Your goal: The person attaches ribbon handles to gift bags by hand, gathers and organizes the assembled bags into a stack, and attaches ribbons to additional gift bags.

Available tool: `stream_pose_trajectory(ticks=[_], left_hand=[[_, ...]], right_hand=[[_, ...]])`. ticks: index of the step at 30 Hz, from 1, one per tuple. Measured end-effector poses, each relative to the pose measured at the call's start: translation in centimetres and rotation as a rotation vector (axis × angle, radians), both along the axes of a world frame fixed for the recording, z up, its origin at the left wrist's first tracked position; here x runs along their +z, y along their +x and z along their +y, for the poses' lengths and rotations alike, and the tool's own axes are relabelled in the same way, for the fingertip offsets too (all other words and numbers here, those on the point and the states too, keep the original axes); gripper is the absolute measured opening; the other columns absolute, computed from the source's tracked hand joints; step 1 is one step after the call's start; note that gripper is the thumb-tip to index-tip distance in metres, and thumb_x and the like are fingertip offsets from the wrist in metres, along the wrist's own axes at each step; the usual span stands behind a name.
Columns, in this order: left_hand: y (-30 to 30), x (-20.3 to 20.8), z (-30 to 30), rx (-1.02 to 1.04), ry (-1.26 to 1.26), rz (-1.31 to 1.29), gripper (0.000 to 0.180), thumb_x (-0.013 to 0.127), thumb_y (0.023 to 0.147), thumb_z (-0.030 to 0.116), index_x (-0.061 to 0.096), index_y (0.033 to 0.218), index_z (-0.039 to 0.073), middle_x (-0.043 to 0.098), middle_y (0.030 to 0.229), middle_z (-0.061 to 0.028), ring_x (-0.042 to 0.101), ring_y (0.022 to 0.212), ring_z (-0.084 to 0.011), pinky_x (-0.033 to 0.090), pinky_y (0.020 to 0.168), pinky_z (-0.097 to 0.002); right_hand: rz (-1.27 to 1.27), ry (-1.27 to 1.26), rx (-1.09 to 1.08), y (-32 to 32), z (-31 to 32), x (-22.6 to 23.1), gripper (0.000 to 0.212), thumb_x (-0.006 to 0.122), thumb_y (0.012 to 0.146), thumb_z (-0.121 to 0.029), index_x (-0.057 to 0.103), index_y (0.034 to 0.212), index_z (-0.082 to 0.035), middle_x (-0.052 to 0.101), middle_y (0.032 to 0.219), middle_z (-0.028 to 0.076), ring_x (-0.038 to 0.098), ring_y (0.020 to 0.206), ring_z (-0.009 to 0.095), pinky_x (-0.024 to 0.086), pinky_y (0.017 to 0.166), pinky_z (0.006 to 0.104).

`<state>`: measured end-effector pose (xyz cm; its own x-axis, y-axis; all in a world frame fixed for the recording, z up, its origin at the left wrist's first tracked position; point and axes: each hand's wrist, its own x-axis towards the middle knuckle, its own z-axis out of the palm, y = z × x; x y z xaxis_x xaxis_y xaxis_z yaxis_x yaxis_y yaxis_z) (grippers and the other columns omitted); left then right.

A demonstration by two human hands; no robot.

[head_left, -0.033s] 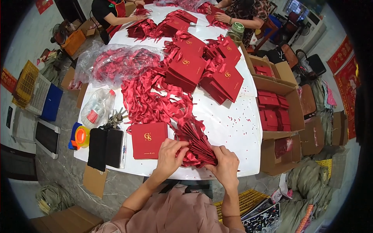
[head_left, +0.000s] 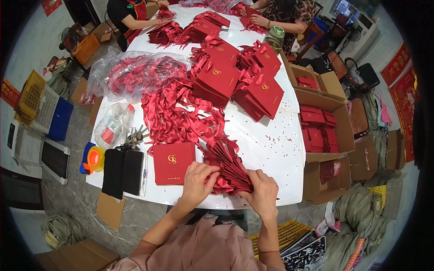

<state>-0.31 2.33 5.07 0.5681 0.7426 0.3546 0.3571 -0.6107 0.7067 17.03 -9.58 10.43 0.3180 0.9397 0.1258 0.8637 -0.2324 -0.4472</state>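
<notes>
A fanned stack of dark red paper bags with ribbon handles (head_left: 230, 168) sits at the table's near edge, between my hands. My right hand (head_left: 263, 192) is closed on the stack's right end, thumb below and fingers over the edges. At its left side, my left hand (head_left: 199, 180) pinches at the red ribbon (head_left: 220, 184), thumb and forefinger together; the exact grip is partly hidden. Just left of that hand lies a flat pile of red bags (head_left: 174, 158) with a gold emblem on top. Loose red ribbons (head_left: 181, 115) spread behind it.
Stacks of red bags (head_left: 217, 77) stand farther back, beside a plastic bag of ribbons (head_left: 144, 74). At left are a bottle (head_left: 108, 133), keys (head_left: 134, 137), tape rolls (head_left: 95, 159) and a black phone-like case (head_left: 132, 171). Cartons (head_left: 323, 106) line the right side. Two people work opposite.
</notes>
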Motion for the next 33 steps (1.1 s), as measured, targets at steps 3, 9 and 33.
stream_pose_trajectory(ticks=[3,9,33], left_hand=[[-0.3,-0.4,-0.3,0.006,-0.008,-0.080,0.016,0.070,0.080,0.004,0.069,0.095,0.005,0.066,0.085,-0.0074,0.058,0.083,-0.0281,0.047,0.075,-0.0391],[-1.3,-0.9,-0.6,0.161,-0.328,-0.190,0.010,0.064,0.077,-0.001,0.057,0.083,0.002,0.061,0.078,-0.0102,0.058,0.070,-0.0235,0.047,0.065,-0.0329],[0.9,0.7,0.8,0.014,0.043,-0.014,0.014,0.076,0.081,0.013,0.073,0.094,0.009,0.072,0.091,-0.0017,0.060,0.089,-0.0214,0.040,0.084,-0.0353]], right_hand=[[0.007,-0.016,-0.001,0.0,-0.1,0.0,0.066,0.090,0.052,-0.022,0.065,0.112,-0.009,0.062,0.088,0.009,0.063,0.080,0.032,0.048,0.070,0.0411],[-0.001,-0.036,0.018,-0.1,-0.3,-0.2,0.070,0.089,0.055,-0.020,0.062,0.118,-0.010,0.060,0.091,0.008,0.062,0.083,0.028,0.046,0.072,0.0401],[0.015,-0.002,0.000,-0.2,-0.1,0.0,0.068,0.090,0.051,-0.022,0.064,0.113,-0.009,0.060,0.088,0.008,0.062,0.078,0.030,0.047,0.069,0.0405]])
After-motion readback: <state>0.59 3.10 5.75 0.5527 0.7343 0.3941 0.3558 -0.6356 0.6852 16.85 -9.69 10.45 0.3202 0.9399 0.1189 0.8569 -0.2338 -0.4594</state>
